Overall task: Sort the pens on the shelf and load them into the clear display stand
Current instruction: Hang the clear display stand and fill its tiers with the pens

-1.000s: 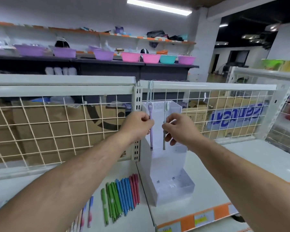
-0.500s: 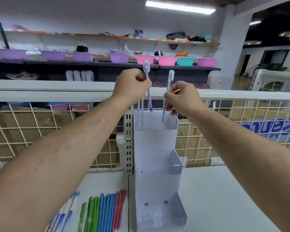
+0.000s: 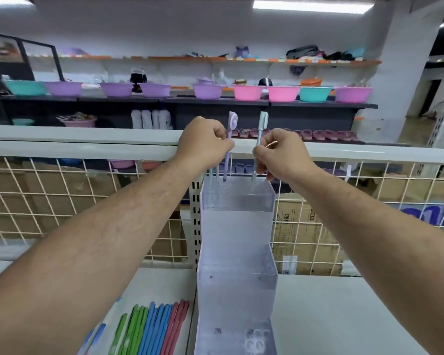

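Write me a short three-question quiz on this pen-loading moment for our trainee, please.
1. True or false: the left hand holds the purple pen with its tip at the top tier of the clear stand.
2. The right hand pinches: A a red pen; B the teal pen; C nothing.
3. Fill in: the loose pens lie on the shelf to the ____ of the stand.
Key: 1 true; 2 B; 3 left.
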Tool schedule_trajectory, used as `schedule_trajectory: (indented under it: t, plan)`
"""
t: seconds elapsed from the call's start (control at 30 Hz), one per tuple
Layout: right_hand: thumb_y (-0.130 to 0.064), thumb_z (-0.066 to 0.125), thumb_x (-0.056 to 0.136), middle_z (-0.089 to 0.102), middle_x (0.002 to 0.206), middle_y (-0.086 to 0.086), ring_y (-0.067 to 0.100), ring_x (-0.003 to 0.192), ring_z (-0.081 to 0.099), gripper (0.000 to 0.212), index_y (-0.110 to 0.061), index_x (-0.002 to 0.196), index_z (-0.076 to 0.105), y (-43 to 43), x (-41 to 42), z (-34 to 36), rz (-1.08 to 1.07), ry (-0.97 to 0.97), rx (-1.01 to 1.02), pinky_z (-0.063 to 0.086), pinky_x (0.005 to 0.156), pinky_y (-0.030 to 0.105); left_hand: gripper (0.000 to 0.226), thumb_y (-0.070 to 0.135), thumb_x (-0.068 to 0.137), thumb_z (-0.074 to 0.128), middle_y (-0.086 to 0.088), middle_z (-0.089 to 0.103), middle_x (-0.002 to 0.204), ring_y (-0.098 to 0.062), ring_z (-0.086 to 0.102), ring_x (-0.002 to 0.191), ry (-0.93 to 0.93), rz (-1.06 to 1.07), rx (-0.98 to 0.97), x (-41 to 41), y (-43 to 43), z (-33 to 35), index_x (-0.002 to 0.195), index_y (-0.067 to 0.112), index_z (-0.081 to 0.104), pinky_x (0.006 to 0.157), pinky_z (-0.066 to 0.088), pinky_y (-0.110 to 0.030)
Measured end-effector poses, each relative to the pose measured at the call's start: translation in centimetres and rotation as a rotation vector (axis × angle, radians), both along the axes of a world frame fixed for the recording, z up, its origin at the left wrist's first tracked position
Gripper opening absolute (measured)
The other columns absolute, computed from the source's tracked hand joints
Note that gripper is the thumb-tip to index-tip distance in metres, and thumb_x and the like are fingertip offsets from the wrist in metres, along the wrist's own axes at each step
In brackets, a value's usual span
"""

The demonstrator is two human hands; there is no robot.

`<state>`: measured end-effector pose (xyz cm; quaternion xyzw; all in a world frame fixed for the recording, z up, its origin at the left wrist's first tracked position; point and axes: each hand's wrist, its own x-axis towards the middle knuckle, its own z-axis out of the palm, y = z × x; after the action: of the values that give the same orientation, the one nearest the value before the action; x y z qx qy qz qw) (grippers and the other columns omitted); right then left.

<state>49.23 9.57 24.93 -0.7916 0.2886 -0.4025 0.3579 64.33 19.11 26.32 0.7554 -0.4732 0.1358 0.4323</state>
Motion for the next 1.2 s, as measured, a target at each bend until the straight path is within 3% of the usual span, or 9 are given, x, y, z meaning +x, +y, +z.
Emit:
schedule_trajectory:
  t: [0.13, 0.2, 0.37, 0.5, 0.67, 0.9, 1.03, 1.2]
  plan:
    - [-0.014, 0.066, 0.093, 0.07, 0.073, 0.004, 0.009, 0.052, 0.069, 0.004, -0.013, 0.092, 0.062, -0.2, 0.4, -0.2, -0.004, 0.001, -0.003, 0.057, 0.047, 0.028, 0.017, 0.029, 0.08, 0.074, 0.006, 0.066, 0.072, -0.009, 0.058, 0.069, -0.008, 0.011, 0.016, 0.3, -0.3, -0.5, 0.067, 0.02, 0.069, 0.059, 0.041, -0.026]
    - [-0.014, 0.066, 0.093, 0.07, 0.073, 0.004, 0.009, 0.051, 0.069, 0.004, -0.014, 0.091, 0.062, -0.2, 0.5, -0.2, -0.007, -0.005, -0.003, 0.057, 0.045, 0.025, 0.014, 0.03, 0.08, 0.075, 0.006, 0.065, 0.078, -0.009, 0.057, 0.072, -0.008, 0.008, 0.028, 0.4, -0.5, -0.7, 0.071, 0.021, 0.07, 0.062, 0.044, -0.027]
    - [-0.013, 0.065, 0.093, 0.07, 0.071, 0.004, 0.01, 0.051, 0.069, 0.004, -0.013, 0.091, 0.062, -0.4, 0.9, -0.2, -0.014, -0.003, -0.004, 0.052, 0.043, 0.022, 0.011, 0.033, 0.078, 0.072, 0.004, 0.051, 0.098, -0.013, 0.054, 0.079, -0.024, 0.02, 0.086, 0.5, -0.6, -0.8, 0.076, 0.027, 0.063, 0.061, 0.035, -0.025]
    - [-0.014, 0.065, 0.093, 0.07, 0.072, 0.003, 0.009, 0.05, 0.069, 0.004, -0.011, 0.094, 0.062, -0.3, 1.1, -0.4, -0.017, 0.0, 0.007, 0.056, 0.045, 0.025, 0.018, 0.031, 0.077, 0.07, 0.004, 0.047, 0.097, -0.006, 0.049, 0.072, -0.02, 0.038, 0.08, 0.5, -0.6, -0.7, 0.071, 0.029, 0.053, 0.055, 0.032, -0.024]
    - [-0.014, 0.066, 0.092, 0.069, 0.071, 0.002, 0.008, 0.049, 0.068, 0.003, -0.013, 0.092, 0.063, -0.3, 1.2, -0.4, -0.035, 0.0, 0.012, 0.057, 0.047, 0.026, 0.023, 0.026, 0.079, 0.07, 0.003, 0.048, 0.105, -0.016, 0.051, 0.087, -0.072, 0.032, 0.071, 0.7, -0.7, -0.9, 0.094, 0.031, 0.053, 0.059, 0.034, -0.025]
    - [-0.014, 0.066, 0.092, 0.068, 0.066, -0.002, 0.007, 0.051, 0.069, 0.003, -0.016, 0.09, 0.064, -0.2, 1.5, -0.6, -0.047, 0.006, 0.008, 0.057, 0.046, 0.024, 0.029, 0.022, 0.082, 0.07, 0.0, 0.051, 0.107, -0.02, 0.051, 0.094, -0.169, 0.014, 0.045, 0.8, -0.5, -1.4, 0.107, 0.031, 0.058, 0.07, 0.048, -0.035]
    - [-0.015, 0.066, 0.092, 0.068, 0.066, -0.003, 0.009, 0.053, 0.07, 0.005, -0.017, 0.089, 0.063, -0.2, 1.6, -0.7, -0.051, 0.005, 0.006, 0.055, 0.045, 0.023, 0.023, 0.026, 0.083, 0.071, 0.0, 0.053, 0.106, -0.021, 0.048, 0.1, -0.282, 0.043, 0.062, 1.0, -0.3, -1.7, 0.104, 0.028, 0.062, 0.073, 0.045, -0.035]
    - [-0.015, 0.066, 0.093, 0.069, 0.07, 0.001, 0.009, 0.051, 0.069, 0.005, -0.016, 0.089, 0.062, 0.1, 1.8, -0.6, -0.045, 0.001, 0.006, 0.053, 0.045, 0.021, 0.034, 0.03, 0.087, 0.068, -0.001, 0.058, 0.115, -0.023, 0.048, 0.109, -0.303, 0.039, 0.116, 1.1, 0.1, -2.0, 0.12, 0.03, 0.063, 0.08, 0.046, -0.037]
